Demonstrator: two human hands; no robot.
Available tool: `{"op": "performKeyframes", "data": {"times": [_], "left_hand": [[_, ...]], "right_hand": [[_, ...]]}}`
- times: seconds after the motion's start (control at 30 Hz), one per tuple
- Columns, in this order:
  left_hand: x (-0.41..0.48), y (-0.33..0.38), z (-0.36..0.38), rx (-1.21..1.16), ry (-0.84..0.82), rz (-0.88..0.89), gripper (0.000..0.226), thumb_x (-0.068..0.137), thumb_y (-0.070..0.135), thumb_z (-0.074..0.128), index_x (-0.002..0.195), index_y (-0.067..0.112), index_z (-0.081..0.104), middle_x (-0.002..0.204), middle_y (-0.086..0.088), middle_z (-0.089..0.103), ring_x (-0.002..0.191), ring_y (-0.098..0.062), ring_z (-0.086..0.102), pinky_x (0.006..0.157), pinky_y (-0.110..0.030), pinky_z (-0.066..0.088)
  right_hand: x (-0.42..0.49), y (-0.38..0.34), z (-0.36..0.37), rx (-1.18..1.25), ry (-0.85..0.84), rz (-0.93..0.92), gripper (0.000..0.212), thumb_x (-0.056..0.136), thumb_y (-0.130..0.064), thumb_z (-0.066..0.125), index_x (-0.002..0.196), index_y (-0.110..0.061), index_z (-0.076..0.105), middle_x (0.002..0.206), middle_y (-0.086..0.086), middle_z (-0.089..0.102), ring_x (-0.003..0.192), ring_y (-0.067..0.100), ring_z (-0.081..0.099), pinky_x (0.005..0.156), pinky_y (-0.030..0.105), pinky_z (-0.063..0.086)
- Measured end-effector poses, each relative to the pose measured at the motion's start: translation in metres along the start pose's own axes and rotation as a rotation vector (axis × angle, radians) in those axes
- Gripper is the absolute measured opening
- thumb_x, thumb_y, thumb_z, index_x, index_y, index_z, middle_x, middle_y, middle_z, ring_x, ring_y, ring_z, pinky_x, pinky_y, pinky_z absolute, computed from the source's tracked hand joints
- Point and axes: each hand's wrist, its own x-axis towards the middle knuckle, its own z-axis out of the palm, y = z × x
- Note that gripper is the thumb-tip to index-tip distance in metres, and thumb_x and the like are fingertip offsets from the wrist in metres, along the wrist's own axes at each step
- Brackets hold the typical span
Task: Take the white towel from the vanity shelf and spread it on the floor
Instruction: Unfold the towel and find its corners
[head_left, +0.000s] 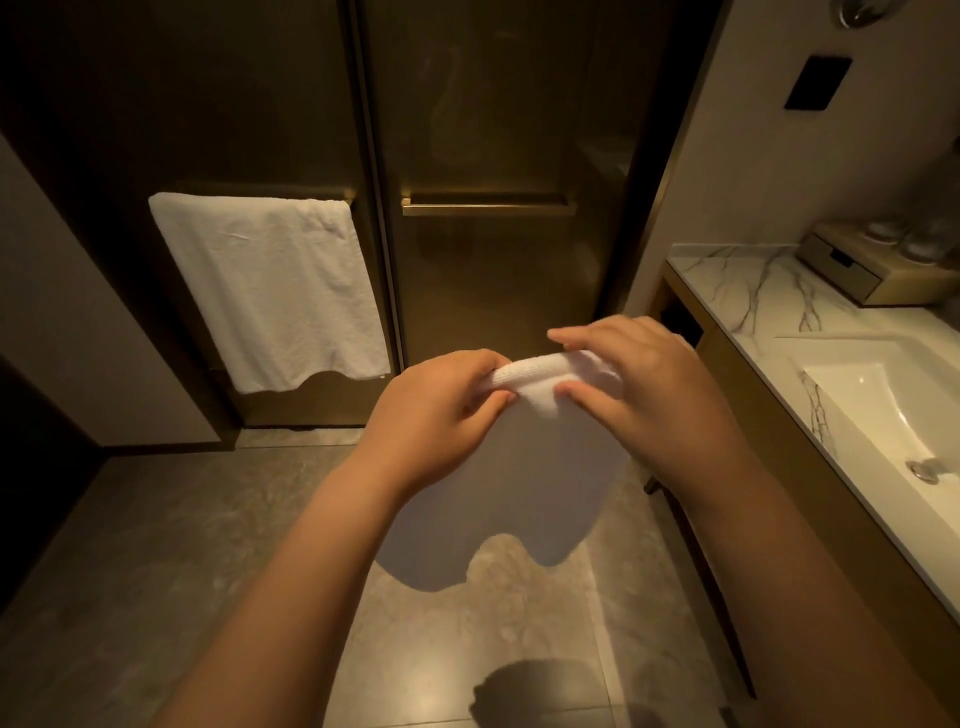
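Hanging white towel (498, 483), seemingly in both hands' grip.

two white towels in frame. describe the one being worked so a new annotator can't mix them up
Start at the dark glass doors ahead. The white towel hangs in mid-air before them over the floor, top edge pinched by the left hand and right hand. The other towel is draped over a door bar.

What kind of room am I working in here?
Most likely a hotel-style bathroom: a marble vanity top with an inset sink, and a white towel hung on a glass door's bar.
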Motion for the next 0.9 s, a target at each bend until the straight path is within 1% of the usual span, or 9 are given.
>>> {"op": "performKeyframes", "data": {"times": [0.1, 0.17, 0.27, 0.47, 0.57, 0.63, 0.73, 0.83, 0.9], "left_hand": [[0.001, 0.002, 0.003, -0.002, 0.002, -0.011, 0.020, 0.090, 0.034, 0.055, 0.109, 0.031, 0.061, 0.093, 0.013, 0.064, 0.078, -0.004, 0.054, 0.064, -0.026, 0.046], [0.002, 0.001, 0.002, -0.009, 0.010, -0.012, 0.019, 0.090, 0.035, 0.055, 0.108, 0.031, 0.061, 0.092, 0.014, 0.063, 0.077, -0.003, 0.054, 0.062, -0.022, 0.043], [0.000, 0.000, -0.002, 0.000, 0.010, -0.005, 0.020, 0.090, 0.036, 0.055, 0.109, 0.031, 0.061, 0.093, 0.015, 0.063, 0.076, 0.000, 0.054, 0.060, -0.016, 0.037], [-0.011, -0.010, -0.007, 0.123, 0.097, -0.004, 0.034, 0.086, 0.045, 0.058, 0.117, 0.031, 0.056, 0.104, 0.011, 0.065, 0.084, -0.002, 0.053, 0.067, -0.015, 0.043], [-0.019, -0.016, -0.006, 0.146, 0.096, -0.038, 0.037, 0.084, 0.044, 0.061, 0.119, 0.031, 0.056, 0.104, 0.010, 0.065, 0.083, -0.003, 0.052, 0.065, -0.015, 0.040], [-0.021, -0.015, -0.004, 0.125, 0.102, -0.048, 0.033, 0.085, 0.039, 0.062, 0.116, 0.027, 0.060, 0.100, 0.008, 0.067, 0.080, -0.005, 0.053, 0.063, -0.015, 0.039], [-0.016, -0.009, 0.000, 0.043, 0.106, -0.058, 0.027, 0.086, 0.032, 0.062, 0.112, 0.023, 0.063, 0.096, 0.006, 0.068, 0.079, -0.009, 0.059, 0.064, -0.023, 0.047], [-0.009, -0.003, 0.000, -0.016, 0.099, -0.047, 0.025, 0.087, 0.030, 0.062, 0.112, 0.026, 0.064, 0.096, 0.009, 0.068, 0.079, -0.004, 0.056, 0.063, -0.015, 0.040], [-0.006, 0.000, 0.001, -0.035, 0.074, -0.031, 0.025, 0.086, 0.029, 0.061, 0.111, 0.028, 0.064, 0.097, 0.011, 0.068, 0.080, -0.004, 0.057, 0.064, -0.015, 0.039]], "right_hand": [[0.000, -0.002, 0.004, -0.033, -0.089, -0.019, 0.042, 0.082, -0.044, 0.065, 0.122, -0.032, 0.058, 0.113, -0.010, 0.061, 0.100, 0.007, 0.048, 0.084, 0.025, 0.034], [-0.001, -0.003, 0.008, -0.001, -0.083, -0.019, 0.034, 0.085, -0.040, 0.063, 0.117, -0.028, 0.060, 0.108, -0.009, 0.062, 0.092, 0.003, 0.046, 0.076, 0.018, 0.038], [-0.002, -0.005, 0.013, 0.025, -0.033, -0.018, 0.024, 0.088, -0.035, 0.059, 0.108, -0.023, 0.065, 0.103, -0.006, 0.065, 0.087, 0.003, 0.047, 0.071, 0.013, 0.038], [0.004, -0.006, 0.013, -0.011, 0.020, -0.008, 0.024, 0.091, -0.033, 0.056, 0.110, -0.021, 0.064, 0.106, -0.003, 0.065, 0.094, 0.009, 0.055, 0.077, 0.016, 0.038], [0.006, -0.001, 0.009, 0.003, 0.039, 0.022, 0.025, 0.092, -0.033, 0.053, 0.112, -0.020, 0.063, 0.108, -0.003, 0.064, 0.095, 0.005, 0.050, 0.077, 0.009, 0.031], [0.006, 0.001, 0.008, -0.007, 0.028, 0.038, 0.025, 0.093, -0.032, 0.053, 0.113, -0.020, 0.062, 0.109, -0.003, 0.063, 0.096, 0.005, 0.049, 0.077, 0.010, 0.032], [0.006, 0.002, 0.007, -0.046, 0.014, 0.078, 0.025, 0.093, -0.032, 0.053, 0.116, -0.023, 0.059, 0.113, -0.004, 0.061, 0.103, 0.011, 0.051, 0.084, 0.019, 0.035], [0.001, 0.001, 0.007, -0.067, 0.001, 0.069, 0.032, 0.090, -0.029, 0.059, 0.121, -0.028, 0.054, 0.118, -0.006, 0.057, 0.109, 0.012, 0.048, 0.089, 0.024, 0.033], [-0.004, -0.001, 0.011, -0.032, -0.018, 0.028, 0.028, 0.089, -0.028, 0.060, 0.116, -0.029, 0.056, 0.114, -0.008, 0.058, 0.102, 0.008, 0.047, 0.085, 0.022, 0.034]]}}
